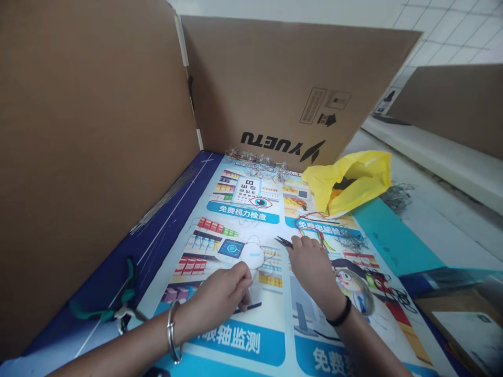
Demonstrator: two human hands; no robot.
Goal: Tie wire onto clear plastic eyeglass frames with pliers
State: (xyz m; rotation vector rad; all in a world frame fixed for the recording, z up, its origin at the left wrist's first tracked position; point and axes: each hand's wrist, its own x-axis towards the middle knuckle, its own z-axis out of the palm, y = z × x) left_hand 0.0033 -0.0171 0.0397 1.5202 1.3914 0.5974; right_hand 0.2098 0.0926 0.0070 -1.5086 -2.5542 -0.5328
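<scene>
My left hand (226,290) is closed low over the printed poster (251,230), its thumb and fingers pinched together. What is in the pinch, if anything, is hidden. Thin wire (269,253) curls on the poster just beyond those fingers. To the right, my right hand (312,267) is wrapped round dark needle-nose pliers (284,242). Their pointed jaws are apart and face left; the palm hides the handles. Red, green and yellow cords (320,234) lie just beyond this hand.
A yellow bag (348,180) lies open at the back right. Teal-handled pliers (126,298) rest at the left. Tangled wire scraps (259,161) line the cardboard wall (275,78) behind; another cardboard wall (90,131) stands left. Dark cord loops (396,296) lie at right.
</scene>
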